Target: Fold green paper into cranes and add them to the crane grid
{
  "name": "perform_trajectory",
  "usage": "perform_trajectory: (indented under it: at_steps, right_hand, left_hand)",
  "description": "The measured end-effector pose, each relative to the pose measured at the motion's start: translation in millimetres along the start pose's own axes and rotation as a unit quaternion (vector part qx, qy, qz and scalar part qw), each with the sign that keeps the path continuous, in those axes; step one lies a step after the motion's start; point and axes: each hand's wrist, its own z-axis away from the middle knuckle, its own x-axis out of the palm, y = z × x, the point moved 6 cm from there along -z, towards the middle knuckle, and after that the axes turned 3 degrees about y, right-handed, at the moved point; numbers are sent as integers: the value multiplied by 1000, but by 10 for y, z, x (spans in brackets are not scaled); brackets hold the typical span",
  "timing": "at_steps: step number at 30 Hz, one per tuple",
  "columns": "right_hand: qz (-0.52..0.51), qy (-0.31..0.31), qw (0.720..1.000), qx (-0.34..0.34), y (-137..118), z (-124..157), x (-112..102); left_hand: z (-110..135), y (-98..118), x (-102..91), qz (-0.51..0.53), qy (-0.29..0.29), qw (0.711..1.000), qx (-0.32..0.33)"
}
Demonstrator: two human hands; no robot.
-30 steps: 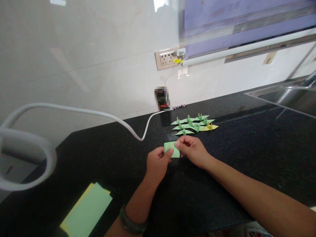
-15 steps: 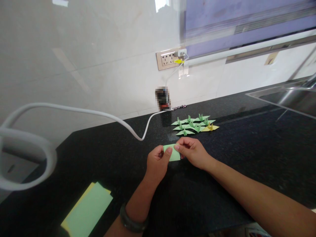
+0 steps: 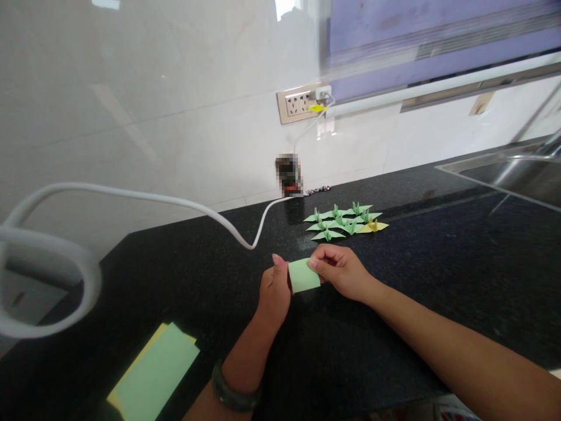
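Note:
A small piece of light green paper (image 3: 304,275), slightly curved, is held up over the dark counter. My right hand (image 3: 344,270) pinches its upper right corner, thumb on the front and fingers behind. At the paper's left edge is my left hand (image 3: 275,292), its thumb raised off the sheet; its other fingers are mostly hidden behind the hand and paper. Beyond the hands stand several folded green paper cranes (image 3: 328,234) in rows, with a yellow paper crane (image 3: 374,226) at their right end.
Green and yellow paper sheets (image 3: 158,371) lie stacked at the lower left of the black counter (image 3: 421,257). A white cable (image 3: 193,204) loops along the left. A blurred dark object (image 3: 289,175) leans on the wall below a socket (image 3: 298,104). A sink (image 3: 521,175) is at the right.
My left thumb has lifted off the paper's face, and more of the sheet shows, bowed a little. My right hand keeps its pinch.

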Motion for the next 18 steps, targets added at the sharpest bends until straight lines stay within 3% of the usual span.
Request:
perform_trajectory:
  at_steps: [7,14,18]
  right_hand:
    - [-42,48,998,6,7,-21,-65]
    - [-56,62,996,11,36,-16,-64]
    - [-48,61,997,15,22,-16,-65]
  left_hand:
    - [14,52,157,-59,-94,993,33]
    - [13,90,111,-100,-65,990,70]
    - [5,38,100,-96,-63,992,48]
